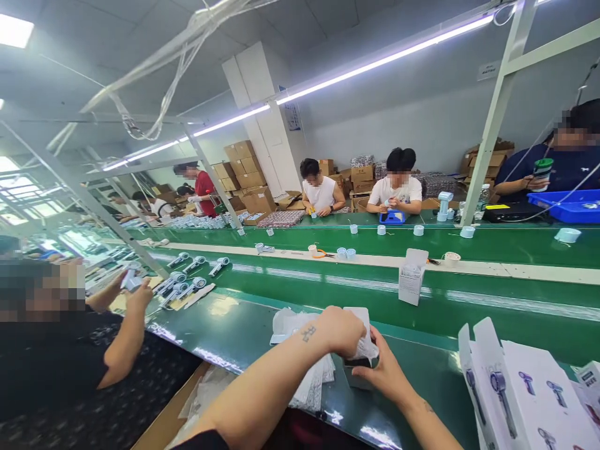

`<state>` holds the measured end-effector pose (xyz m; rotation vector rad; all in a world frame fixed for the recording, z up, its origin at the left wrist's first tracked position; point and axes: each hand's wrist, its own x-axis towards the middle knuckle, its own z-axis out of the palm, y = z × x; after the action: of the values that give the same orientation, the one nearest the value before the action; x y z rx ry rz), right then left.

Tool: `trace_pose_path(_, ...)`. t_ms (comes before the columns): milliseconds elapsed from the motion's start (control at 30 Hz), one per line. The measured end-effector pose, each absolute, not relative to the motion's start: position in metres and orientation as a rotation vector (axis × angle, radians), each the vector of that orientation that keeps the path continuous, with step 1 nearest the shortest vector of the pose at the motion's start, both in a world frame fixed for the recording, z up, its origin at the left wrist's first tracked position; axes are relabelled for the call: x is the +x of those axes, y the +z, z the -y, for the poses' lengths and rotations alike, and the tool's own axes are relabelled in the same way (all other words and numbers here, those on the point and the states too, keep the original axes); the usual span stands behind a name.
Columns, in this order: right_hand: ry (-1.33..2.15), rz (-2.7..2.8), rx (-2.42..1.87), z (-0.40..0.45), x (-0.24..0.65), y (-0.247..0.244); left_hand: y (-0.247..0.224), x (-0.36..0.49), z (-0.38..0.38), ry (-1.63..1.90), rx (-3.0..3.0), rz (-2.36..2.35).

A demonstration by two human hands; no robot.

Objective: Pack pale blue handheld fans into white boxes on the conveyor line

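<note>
A small open box (359, 377) stands on the near edge of the green bench, its white flap raised. My right hand (388, 369) is wrapped round the box's right side. Over its opening, my left hand (345, 331) has its fingers closed on a crumpled clear plastic bag (369, 350) that sticks out of the top. What lies inside the bag is hidden. Beneath my left forearm rest a stack of clear plastic bags (316, 381) and white sheets. To the right stand white boxes printed with handheld fans (534, 394).
An open white carton (412, 278) stands on the green conveyor (328, 284). Several handheld fans (187, 284) lie to the left, beside a co-worker's hands (139, 297). Across the line, people work near small light-blue parts (419, 230) and a blue tray (569, 206).
</note>
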<state>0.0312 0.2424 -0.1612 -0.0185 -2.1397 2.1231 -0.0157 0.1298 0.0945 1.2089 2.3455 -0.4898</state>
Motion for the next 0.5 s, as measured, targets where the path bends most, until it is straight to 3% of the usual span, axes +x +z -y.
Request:
trace_pose_path(133,2.347,2.073,-0.058,-0.248,0.033,-0.165,0.105,-0.022,-0.121,-0.468,1.238,-2.329)
trace_pose_path(500,2.434,2.11,0.191,-0.254,0.041,-0.166,0.099,-0.017,-0.091,-0.482,1.325,-2.33)
